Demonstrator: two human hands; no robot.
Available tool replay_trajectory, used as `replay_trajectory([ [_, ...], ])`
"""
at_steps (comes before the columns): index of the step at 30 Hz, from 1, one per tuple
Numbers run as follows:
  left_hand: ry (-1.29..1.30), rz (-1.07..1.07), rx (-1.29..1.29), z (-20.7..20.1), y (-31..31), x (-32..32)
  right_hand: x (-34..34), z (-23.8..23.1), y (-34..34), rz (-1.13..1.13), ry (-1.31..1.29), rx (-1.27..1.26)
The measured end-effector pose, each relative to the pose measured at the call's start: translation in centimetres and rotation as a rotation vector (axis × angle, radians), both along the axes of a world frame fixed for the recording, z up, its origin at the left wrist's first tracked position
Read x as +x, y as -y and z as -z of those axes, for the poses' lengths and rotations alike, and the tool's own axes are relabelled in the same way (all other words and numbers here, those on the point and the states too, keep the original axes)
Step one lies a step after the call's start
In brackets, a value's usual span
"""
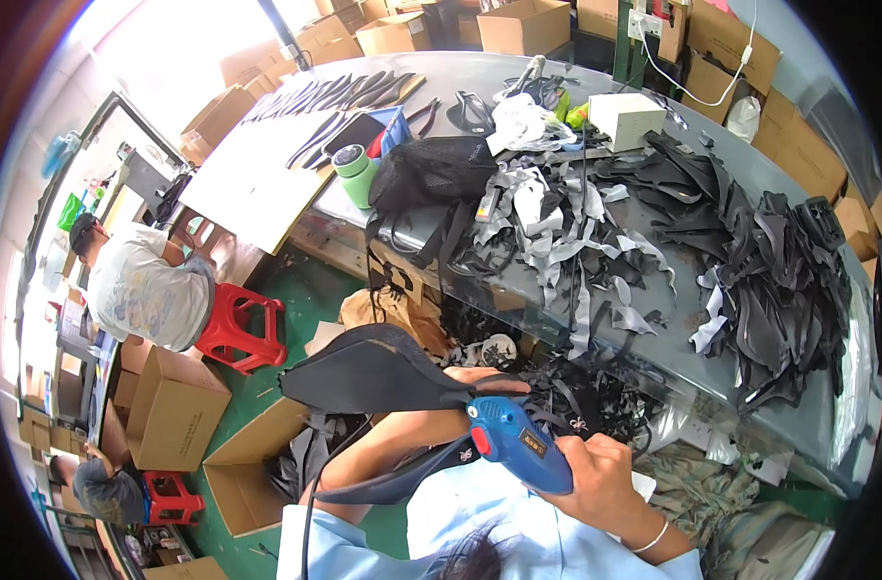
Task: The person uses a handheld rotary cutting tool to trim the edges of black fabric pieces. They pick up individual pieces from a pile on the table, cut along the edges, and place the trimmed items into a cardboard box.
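Blue handheld power tool (pixel 526 452), wrapped in the closed fingers of a worker's right hand (pixel 603 481), sits just beside a curved black piece (pixel 368 372) held aloft by the left hand (pixel 474 376), fingers partly hidden, before a grey table (pixel 450 79) heaped with black pieces (pixel 774 300) at the right.

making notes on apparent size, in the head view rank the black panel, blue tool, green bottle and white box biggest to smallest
1. Black panel
2. Blue tool
3. White box
4. Green bottle

The panel and tool are nearer the camera, so their real sizes against the box and bottle are unsure.
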State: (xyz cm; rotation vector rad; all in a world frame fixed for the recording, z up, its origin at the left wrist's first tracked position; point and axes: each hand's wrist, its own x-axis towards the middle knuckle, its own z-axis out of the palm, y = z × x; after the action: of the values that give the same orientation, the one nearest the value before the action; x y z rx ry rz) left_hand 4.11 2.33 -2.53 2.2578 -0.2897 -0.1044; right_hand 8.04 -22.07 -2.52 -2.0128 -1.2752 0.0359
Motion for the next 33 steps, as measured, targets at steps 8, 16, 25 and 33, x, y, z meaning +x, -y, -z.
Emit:
replay_trajectory([
  [8,0.42,-0.639,-0.916,-5.0,0.4,-2.4,0.3,0.4,-0.2,0.119,-0.024,-0.037],
  [16,0.703,-0.782,-1.045,-2.9,3.0,-1.3,0.1,-0.2,-0.6,0.109,-0.003,-0.02],
  [25,0.748,-0.801,-1.136,-1.2,5.2,-0.9,-0.4,-1.3,-1.3,0.119,-0.127,0.024],
  [33,0.697,-0.727,-1.18,-0.8,5.7,-1.2,-0.4,-1.4,-1.5,0.123,-0.126,0.058],
])
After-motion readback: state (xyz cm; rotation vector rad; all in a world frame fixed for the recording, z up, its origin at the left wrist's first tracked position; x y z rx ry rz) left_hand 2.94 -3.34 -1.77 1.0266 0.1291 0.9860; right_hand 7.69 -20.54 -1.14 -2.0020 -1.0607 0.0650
